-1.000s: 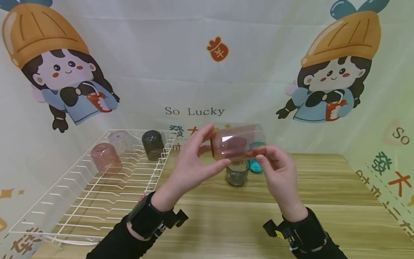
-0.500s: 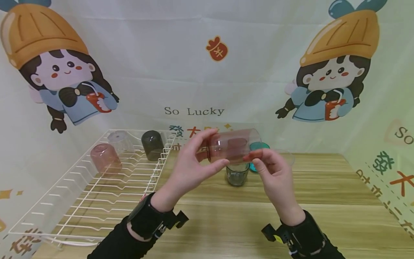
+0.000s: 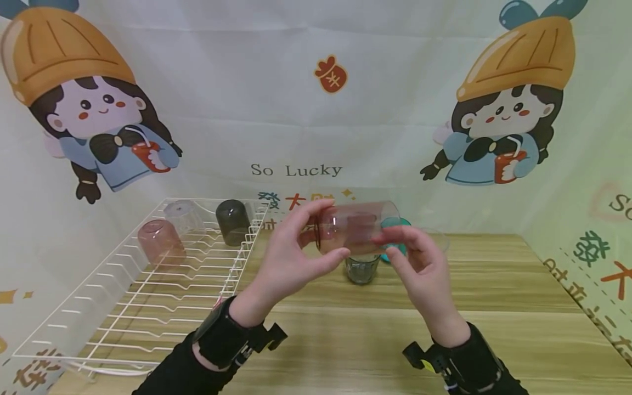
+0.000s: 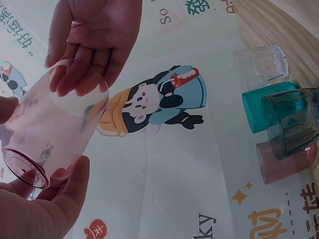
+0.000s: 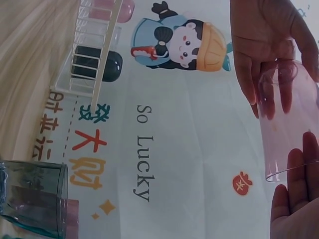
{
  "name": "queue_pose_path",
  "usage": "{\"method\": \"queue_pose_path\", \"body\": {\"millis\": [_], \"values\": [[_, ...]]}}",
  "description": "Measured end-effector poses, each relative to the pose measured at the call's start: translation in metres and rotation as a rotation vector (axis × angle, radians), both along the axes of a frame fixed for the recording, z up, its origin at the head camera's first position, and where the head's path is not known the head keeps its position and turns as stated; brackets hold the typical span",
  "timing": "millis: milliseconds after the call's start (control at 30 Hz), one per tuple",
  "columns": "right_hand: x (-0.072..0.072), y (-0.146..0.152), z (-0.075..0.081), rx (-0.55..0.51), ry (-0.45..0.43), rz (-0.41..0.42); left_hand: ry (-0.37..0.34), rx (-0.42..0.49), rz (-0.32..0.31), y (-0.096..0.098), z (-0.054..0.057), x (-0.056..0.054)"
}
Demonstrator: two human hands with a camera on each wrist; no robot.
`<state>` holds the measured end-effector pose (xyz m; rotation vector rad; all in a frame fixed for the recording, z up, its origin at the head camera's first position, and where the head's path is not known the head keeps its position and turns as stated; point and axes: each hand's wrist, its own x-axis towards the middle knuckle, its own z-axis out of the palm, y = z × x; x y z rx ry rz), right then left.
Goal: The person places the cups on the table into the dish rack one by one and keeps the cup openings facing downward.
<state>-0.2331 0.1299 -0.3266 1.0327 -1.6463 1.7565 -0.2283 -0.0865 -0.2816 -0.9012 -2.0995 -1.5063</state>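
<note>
A see-through pink glass [image 3: 340,222] is held on its side above the table, base to the left and mouth to the right. My left hand [image 3: 291,244] grips it around the base, thumb below and fingers above and behind. At the mouth end, my right hand [image 3: 422,266] holds the rim, its fingertips showing pink through the wall. In the left wrist view, the right hand's curled fingers [image 4: 79,74] overlap the glass's mouth. Beneath the held glass a grey glass [image 3: 361,270] stands upright on the table, its top partly covered in the head view.
A white wire rack [image 3: 143,296] at the left bears an upside-down pink glass [image 3: 160,241], clear glass [image 3: 184,215] and dark grey glass [image 3: 233,222]. Behind my right hand stand a teal glass [image 4: 266,107] and a clear glass [image 4: 261,64]; another pink glass [image 4: 284,159] is beside the grey one.
The held pink glass has dropped slightly and shifted a little left. My right hand has moved left with it; the left hand keeps its hold nearly in place.
</note>
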Motion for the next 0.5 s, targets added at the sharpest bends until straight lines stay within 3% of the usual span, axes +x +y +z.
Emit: {"method": "queue_pose_path", "body": {"millis": [500], "values": [[-0.001,0.012,-0.002,0.097,-0.009,-0.027,-0.001,-0.007,0.032,-0.01,0.006,0.003]]}}
